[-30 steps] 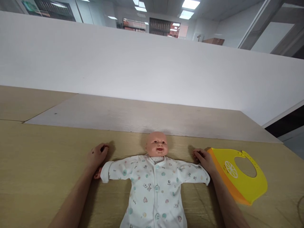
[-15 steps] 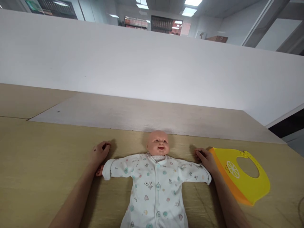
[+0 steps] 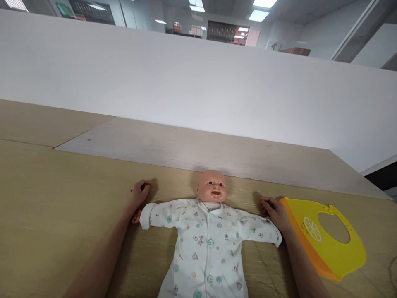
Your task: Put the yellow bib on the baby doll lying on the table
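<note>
A baby doll (image 3: 212, 188) in a white patterned romper (image 3: 206, 248) lies face up on the wooden table (image 3: 46, 215), arms spread out. My left hand (image 3: 139, 195) rests on the table just beyond the doll's right sleeve cuff, fingers loosely curled, holding nothing. My right hand (image 3: 275, 213) lies by the doll's other sleeve cuff, fingers curled on the table, its outer edge against a yellow silicone bib (image 3: 328, 240) with a lemon slice print.
A paler board (image 3: 192, 147) covers the back of the table, ending at a white partition wall (image 3: 198, 87). The table's right edge drops off behind the bib.
The view has drifted left and slightly up, so everything sits a little further right in the picture. Both hands keep their places beside the doll's sleeves.
</note>
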The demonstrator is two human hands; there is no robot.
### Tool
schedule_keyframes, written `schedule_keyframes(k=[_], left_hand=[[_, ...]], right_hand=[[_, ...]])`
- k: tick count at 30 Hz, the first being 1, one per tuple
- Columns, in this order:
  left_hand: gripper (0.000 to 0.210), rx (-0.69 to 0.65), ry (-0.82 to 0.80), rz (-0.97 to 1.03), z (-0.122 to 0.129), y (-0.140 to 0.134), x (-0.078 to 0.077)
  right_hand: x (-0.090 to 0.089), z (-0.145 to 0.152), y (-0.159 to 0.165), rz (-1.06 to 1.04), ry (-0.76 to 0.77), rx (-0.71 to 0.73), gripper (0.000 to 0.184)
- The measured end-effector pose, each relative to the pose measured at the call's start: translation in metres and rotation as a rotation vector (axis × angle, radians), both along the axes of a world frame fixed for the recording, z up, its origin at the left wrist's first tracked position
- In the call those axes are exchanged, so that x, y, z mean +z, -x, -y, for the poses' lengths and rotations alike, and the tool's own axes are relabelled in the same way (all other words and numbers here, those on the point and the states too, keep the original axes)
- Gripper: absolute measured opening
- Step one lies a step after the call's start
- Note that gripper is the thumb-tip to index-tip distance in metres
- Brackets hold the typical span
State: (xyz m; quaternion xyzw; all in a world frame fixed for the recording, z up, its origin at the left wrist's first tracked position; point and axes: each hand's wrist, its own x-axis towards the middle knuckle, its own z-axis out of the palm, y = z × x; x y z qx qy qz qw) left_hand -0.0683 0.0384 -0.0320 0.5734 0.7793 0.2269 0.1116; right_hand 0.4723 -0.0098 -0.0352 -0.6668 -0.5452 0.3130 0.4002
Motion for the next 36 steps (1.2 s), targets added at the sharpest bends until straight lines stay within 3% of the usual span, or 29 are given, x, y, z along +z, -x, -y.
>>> schedule_keyframes(k=[8,15,28,36], left_hand=[[0.031,0.002,0.005,-0.034,0.001,-0.002,0.004],[0.034,-0.007,0.019,-0.019,-0.002,0.004,-0.007],[0.033,-0.002,-0.008,-0.021,-0.002,0.007,-0.013],[0.033,-0.003,0.002,-0.029,-0.001,0.005,-0.006]], right_hand=[[0.001,0.0,0.001,-0.011,-0.005,-0.019,0.055],[0.002,0.0,0.001,-0.01,0.007,-0.021,0.054],[-0.003,0.0,-0.003,-0.046,0.012,-0.001,0.05],[-0.002,0.0,-0.001,-0.019,0.0,-0.005,0.051]])
